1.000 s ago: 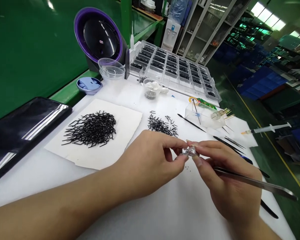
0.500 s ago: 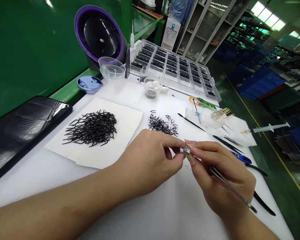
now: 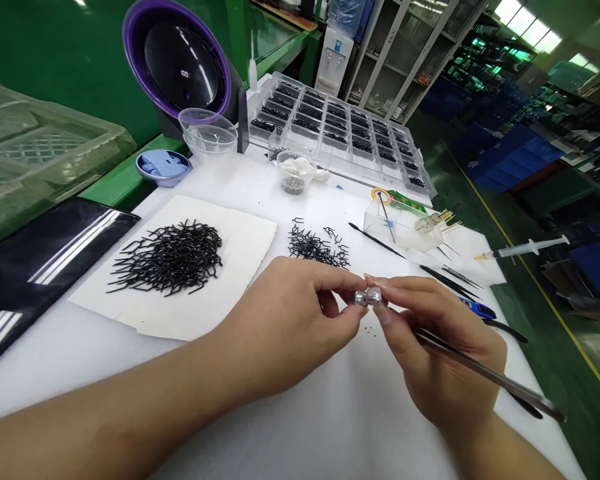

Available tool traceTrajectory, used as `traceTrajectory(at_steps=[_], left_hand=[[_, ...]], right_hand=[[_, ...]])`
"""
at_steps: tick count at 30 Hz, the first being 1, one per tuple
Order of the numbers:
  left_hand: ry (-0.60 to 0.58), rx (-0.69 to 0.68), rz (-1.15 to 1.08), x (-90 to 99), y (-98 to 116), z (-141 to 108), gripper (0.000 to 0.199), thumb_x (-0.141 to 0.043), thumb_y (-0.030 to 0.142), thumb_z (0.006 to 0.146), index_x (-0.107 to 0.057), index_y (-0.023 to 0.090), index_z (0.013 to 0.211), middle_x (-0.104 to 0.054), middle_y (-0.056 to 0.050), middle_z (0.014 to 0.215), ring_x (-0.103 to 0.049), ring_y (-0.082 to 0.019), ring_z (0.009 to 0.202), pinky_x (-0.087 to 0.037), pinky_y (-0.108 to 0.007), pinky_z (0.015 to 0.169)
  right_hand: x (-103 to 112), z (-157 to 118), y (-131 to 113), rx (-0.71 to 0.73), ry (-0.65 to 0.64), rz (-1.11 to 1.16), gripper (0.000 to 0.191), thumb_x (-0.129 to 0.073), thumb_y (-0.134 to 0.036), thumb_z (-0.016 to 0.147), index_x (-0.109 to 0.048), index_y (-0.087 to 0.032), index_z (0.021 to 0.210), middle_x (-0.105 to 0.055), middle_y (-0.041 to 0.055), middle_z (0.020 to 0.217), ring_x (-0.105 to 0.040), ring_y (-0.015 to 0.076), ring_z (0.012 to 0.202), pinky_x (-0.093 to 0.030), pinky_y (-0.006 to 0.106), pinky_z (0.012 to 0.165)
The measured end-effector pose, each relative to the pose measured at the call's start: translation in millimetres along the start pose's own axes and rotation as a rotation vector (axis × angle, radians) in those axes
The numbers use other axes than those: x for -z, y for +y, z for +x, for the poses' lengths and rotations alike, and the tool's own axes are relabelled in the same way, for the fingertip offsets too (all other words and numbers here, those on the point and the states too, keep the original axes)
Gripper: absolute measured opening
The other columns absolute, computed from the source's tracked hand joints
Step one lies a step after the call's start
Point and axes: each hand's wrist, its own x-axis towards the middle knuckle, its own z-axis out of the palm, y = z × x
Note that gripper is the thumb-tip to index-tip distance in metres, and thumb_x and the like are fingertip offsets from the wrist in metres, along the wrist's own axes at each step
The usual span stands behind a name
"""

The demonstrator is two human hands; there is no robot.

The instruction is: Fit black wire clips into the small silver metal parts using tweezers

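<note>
My left hand [image 3: 285, 327] and my right hand [image 3: 440, 350] meet over the white foam mat [image 3: 290, 413]. Between their fingertips is a small shiny transparent part [image 3: 369, 297], pinched mainly by my left thumb and forefinger. My right fingertips also touch it. Long steel tweezers [image 3: 485, 367] lie shut in my right hand, tips hidden behind my fingers. Tiny black bits [image 3: 373, 330] are scattered on the mat below. Nearest my hands is a loose heap of black bent wire pins [image 3: 317, 247]. A larger heap [image 3: 167, 257] lies on a white paper sheet [image 3: 230, 310].
A transparent compartment tray [image 3: 335, 127] holds black pins at the back. Nearby stand a glass cup [image 3: 294, 177], an acrylic block [image 3: 390, 227], a syringe [image 3: 523, 248] and blue-handled pliers [image 3: 475, 308]. A black tablet [image 3: 45, 280] and a plastic crate [image 3: 40, 150] sit left.
The view has shifted, bringing a plastic crate in at the left. The tweezers have swung from pointing down to pointing right, and the small part shows more fully between my fingers.
</note>
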Motion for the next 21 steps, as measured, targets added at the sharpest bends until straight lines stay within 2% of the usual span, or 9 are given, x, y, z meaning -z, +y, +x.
traceTrajectory(at_steps=[2,6,10,13,15,19,21], left_hand=[[0.001,0.009,-0.006,0.0,1,0,0.025,-0.067,0.031,0.084,-0.083,0.041,0.101,-0.072,0.009,0.065,-0.065,-0.013,0.057,-0.045,-0.025,0.05],[-0.002,0.001,-0.05,-0.8,3,-3,0.026,-0.067,0.025,0.082,-0.084,0.036,0.099,-0.074,0.006,0.069,-0.067,-0.013,0.061,-0.05,-0.025,0.057],[-0.008,0.04,-0.09,-1.7,2,-5,0.028,-0.065,0.022,0.082,-0.084,0.031,0.101,-0.069,0.006,0.062,-0.061,-0.011,0.055,-0.046,-0.023,0.053],[-0.005,0.042,-0.073,-1.4,1,-5,0.027,-0.065,0.023,0.082,-0.084,0.029,0.101,-0.069,0.004,0.063,-0.06,-0.012,0.056,-0.047,-0.024,0.056],[-0.007,0.042,-0.076,-0.8,3,-4,0.025,-0.066,0.024,0.083,-0.083,0.027,0.101,-0.071,0.003,0.067,-0.061,-0.012,0.059,-0.049,-0.024,0.058],[0.028,0.056,-0.066,1.1,7,-2,0.025,-0.072,0.029,0.081,-0.082,0.021,0.103,-0.072,0.001,0.068,-0.062,-0.013,0.061,-0.052,-0.024,0.06],[0.036,0.055,-0.031,2.6,8,-2,0.024,-0.072,0.03,0.081,-0.081,0.021,0.102,-0.071,0.001,0.067,-0.062,-0.013,0.061,-0.053,-0.025,0.061]], right_hand=[[0,0,0,0.021,-0.008,0.002,0.04,-0.073,-0.001,0.081,-0.074,-0.029,0.109,-0.076,0.0047,0.109,-0.077,0.0233,0.095,-0.062,0.03,0.058],[0,0,3,0.101,-0.023,-0.016,0.042,-0.075,-0.001,0.079,-0.075,-0.03,0.11,-0.076,0.0032,0.109,-0.076,0.0226,0.097,-0.066,0.036,0.08],[-3,0,5,0.142,-0.037,-0.046,0.041,-0.074,-0.002,0.081,-0.075,-0.029,0.112,-0.075,0.0032,0.111,-0.075,0.02,0.095,-0.065,0.034,0.084],[-5,0,4,0.172,-0.042,-0.042,0.038,-0.073,-0.003,0.083,-0.076,-0.028,0.11,-0.076,0.0039,0.108,-0.076,0.0198,0.092,-0.065,0.034,0.083],[-5,1,3,0.144,-0.014,0.0,0.036,-0.073,-0.004,0.083,-0.076,-0.028,0.11,-0.077,0.0037,0.107,-0.076,0.0204,0.093,-0.064,0.034,0.081],[9,10,12,-0.034,0.198,0.043,0.023,-0.074,-0.012,0.083,-0.076,-0.028,0.099,-0.077,0.0034,0.103,-0.074,0.0214,0.089,-0.057,0.03,0.059],[20,19,22,-0.128,0.209,-0.092,0.012,-0.075,-0.018,0.082,-0.077,-0.026,0.09,-0.078,0.003,0.095,-0.071,0.0191,0.076,-0.047,0.028,0.048]])
